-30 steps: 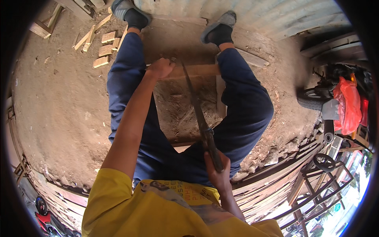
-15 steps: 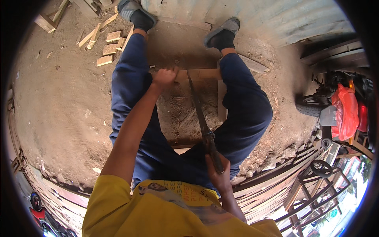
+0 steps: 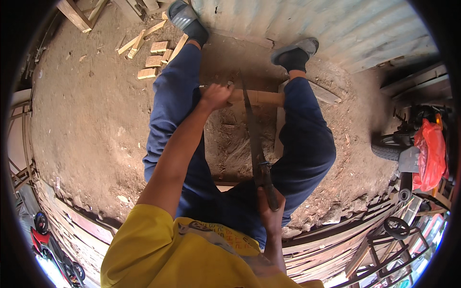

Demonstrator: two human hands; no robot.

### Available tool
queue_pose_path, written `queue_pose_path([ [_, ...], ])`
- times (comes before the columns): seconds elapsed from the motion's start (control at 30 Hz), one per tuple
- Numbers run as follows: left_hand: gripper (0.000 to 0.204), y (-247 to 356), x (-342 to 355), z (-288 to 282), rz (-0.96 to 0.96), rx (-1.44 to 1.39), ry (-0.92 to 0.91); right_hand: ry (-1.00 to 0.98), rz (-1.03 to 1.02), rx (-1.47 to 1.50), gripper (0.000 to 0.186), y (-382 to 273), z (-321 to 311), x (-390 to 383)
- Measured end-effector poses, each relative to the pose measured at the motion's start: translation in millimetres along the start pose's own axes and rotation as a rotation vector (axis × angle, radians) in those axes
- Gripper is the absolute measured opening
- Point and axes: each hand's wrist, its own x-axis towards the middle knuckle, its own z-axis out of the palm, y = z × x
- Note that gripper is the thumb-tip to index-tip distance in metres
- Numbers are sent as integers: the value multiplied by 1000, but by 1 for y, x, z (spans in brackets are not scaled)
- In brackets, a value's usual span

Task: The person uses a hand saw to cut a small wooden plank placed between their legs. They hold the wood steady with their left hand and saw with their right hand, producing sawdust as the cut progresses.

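A handsaw [image 3: 254, 132] with a long dark blade and dark handle is gripped in my right hand [image 3: 272, 207], close to my lap. Its blade runs away from me and crosses a short wooden board [image 3: 268, 98] that lies crosswise between my legs. The blade's far end reaches past the board's far edge. My left hand [image 3: 218, 96] is closed over the board's left part, to the left of the blade; its fingertips are partly hidden. The board's right end meets my right leg. How deep the blade sits in the wood cannot be made out.
Several cut wood blocks [image 3: 153, 61] and thin strips [image 3: 138, 43] lie on the dirt floor [image 3: 96, 120] at the far left. A corrugated metal sheet [image 3: 326, 29] stands beyond my feet. At the right is a wheeled vehicle with a red plastic bag [image 3: 429, 156]; stacked planks [image 3: 326, 242] lie behind.
The saw has slid forward across the board, so its far end now sticks out farther beyond it. My left hand stays on the board. The whole view has shifted slightly.
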Motion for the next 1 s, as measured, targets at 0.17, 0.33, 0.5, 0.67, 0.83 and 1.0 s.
queue_pose_path([
  [0.17,64,-2,3,11,-25,18,40,11,1,47,13,-1,13,2],
  [0.33,69,-18,9,13,-88,37,-131,17,-33,77,16,-3,28,9],
  [0.5,67,-14,5,2,-85,-25,-118,39,-8,60,17,-17,36,5],
  [0.67,61,-16,2,9,-53,-61,-38,44,64,-3,18,-20,30,-42],
  [0.83,61,-15,3,6,-8,-76,-17,60,107,-54,17,-29,30,-23],
  [1.0,64,-26,7,15,-50,-71,-40,51,61,-64,16,-40,40,-22],
])
